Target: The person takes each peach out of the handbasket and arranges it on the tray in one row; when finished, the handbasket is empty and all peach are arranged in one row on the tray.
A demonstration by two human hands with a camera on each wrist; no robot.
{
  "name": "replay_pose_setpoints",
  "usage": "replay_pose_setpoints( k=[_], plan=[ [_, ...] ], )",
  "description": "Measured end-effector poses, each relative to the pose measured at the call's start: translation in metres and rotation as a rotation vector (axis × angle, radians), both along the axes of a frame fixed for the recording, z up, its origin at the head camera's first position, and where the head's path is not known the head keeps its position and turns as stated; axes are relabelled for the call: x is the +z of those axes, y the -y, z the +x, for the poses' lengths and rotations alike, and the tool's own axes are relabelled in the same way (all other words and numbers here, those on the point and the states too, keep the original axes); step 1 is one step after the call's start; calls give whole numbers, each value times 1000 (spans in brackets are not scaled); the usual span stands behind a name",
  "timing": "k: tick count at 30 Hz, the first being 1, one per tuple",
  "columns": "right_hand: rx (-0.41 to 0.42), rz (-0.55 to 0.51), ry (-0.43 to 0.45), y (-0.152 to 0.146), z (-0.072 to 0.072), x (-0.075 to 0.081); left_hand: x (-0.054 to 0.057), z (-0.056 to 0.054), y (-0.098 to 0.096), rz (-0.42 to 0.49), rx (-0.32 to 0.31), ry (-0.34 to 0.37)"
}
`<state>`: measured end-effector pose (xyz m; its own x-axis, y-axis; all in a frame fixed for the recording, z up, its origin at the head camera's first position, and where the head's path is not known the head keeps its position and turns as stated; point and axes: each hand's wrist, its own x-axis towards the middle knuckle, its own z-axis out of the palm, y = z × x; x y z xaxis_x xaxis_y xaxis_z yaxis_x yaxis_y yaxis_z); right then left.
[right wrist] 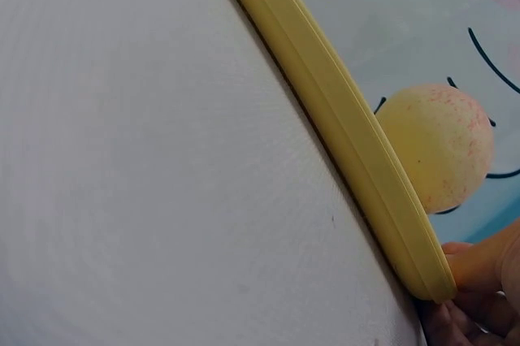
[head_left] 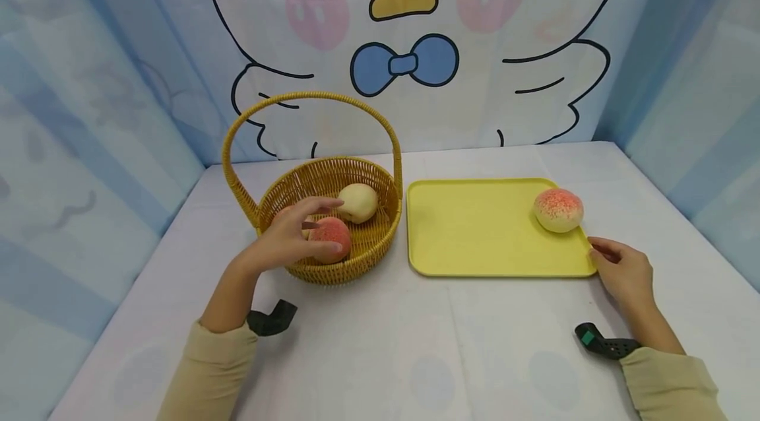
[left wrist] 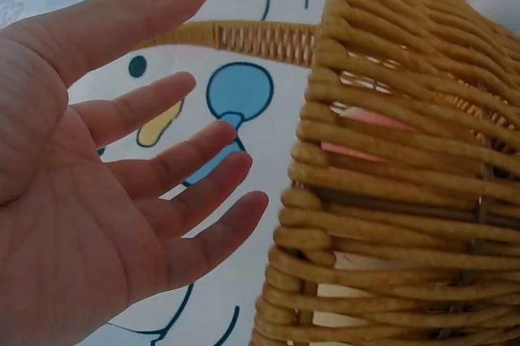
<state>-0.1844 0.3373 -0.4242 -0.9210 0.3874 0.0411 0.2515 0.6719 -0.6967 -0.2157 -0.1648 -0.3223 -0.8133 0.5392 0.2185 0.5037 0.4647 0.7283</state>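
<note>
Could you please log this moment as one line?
left hand: empty, at basket | right hand: holds yellow tray by near right corner | in basket: red peach, pale fruit, part-hidden fruit | on tray: speckled peach

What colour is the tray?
The tray is plain yellow; it shows best in the head view.

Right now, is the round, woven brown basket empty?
Not empty: inside the basket lie a round cream-coloured fruit and a round reddish fruit, seen from the head camera.

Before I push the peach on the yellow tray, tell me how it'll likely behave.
The peach will probably roll, being rounded. The low rim of the yellow tray might check it. The peach's skin looks matte, so probably not slippery.
</note>
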Motion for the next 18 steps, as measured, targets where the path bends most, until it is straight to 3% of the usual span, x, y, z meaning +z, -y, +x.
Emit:
replay_pose_setpoints(
  k=[7, 13, 18],
  plan=[
    [-5, 0, 2, 3, 0, 1, -5, -4, 5, -37, 61, 46],
    [-9, -2, 9, 3, 1, 1, -9, -7, 6, -120, 106, 38],
    [-9, -5, 9, 2, 1, 1, -12, -11, 7, -123, 126, 109]
  ],
)
